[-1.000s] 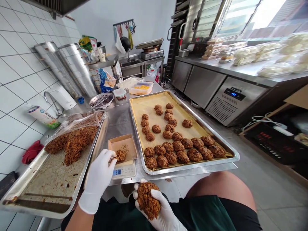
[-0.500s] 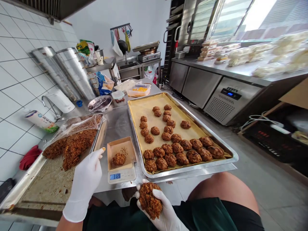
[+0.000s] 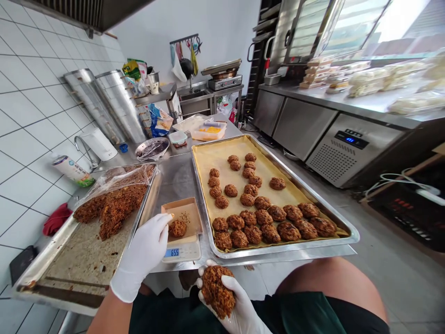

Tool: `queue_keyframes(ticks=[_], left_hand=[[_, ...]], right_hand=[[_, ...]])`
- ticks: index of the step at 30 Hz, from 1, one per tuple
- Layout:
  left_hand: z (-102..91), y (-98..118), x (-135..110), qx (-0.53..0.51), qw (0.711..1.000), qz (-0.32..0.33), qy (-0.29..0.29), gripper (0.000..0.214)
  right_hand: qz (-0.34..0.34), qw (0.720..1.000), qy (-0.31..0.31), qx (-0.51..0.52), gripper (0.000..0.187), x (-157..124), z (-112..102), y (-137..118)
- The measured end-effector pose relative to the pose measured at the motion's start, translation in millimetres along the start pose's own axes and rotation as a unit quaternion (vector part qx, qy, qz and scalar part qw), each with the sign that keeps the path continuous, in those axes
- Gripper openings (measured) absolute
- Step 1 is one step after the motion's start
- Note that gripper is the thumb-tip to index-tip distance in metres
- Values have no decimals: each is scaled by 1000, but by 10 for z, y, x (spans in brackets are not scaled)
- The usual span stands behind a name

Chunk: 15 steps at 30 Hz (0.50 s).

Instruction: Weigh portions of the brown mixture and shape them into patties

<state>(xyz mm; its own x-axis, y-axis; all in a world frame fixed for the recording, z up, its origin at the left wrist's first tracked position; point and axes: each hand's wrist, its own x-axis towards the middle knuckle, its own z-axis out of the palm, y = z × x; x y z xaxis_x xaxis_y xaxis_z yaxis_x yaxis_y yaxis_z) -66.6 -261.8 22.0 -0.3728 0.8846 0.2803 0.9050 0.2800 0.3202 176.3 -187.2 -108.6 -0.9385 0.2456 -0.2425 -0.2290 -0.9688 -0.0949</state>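
Note:
My right hand, in a white glove, is closed around a large lump of brown shredded mixture in front of my lap. My left hand, also gloved, is at the left side of a brown paper box, its fingers drawn together. An orange-brown smear shows at a fingertip; whether anything is pinched there is hidden. Inside the box lies one small ball of mixture with crumbs behind it. The box sits on a white digital scale, whose display seems to read 65.5.
At right, a lined metal tray holds rows of brown balls. At left, another tray carries loose mixture partly under plastic film. Behind stand a film-covered bowl and a plastic tub.
My left hand has moved right, to the box's edge. The scale's display has dropped from about 312.8. My right hand still holds the lump, and the view has shifted slightly.

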Motion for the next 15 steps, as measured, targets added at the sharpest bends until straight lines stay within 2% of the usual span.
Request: queue_keyframes(ticks=[3, 10, 15], left_hand=[[33, -21, 79, -32, 999, 9, -36, 38], [156, -53, 293, -98, 978, 66, -174, 53], [174, -151, 494, -144, 969, 16, -201, 50]], right_hand=[[-13, 1000, 4, 5, 32, -10, -18, -20], [-19, 1000, 11, 21, 35, -16, -14, -43], [-25, 999, 0, 33, 30, -6, -15, -42]])
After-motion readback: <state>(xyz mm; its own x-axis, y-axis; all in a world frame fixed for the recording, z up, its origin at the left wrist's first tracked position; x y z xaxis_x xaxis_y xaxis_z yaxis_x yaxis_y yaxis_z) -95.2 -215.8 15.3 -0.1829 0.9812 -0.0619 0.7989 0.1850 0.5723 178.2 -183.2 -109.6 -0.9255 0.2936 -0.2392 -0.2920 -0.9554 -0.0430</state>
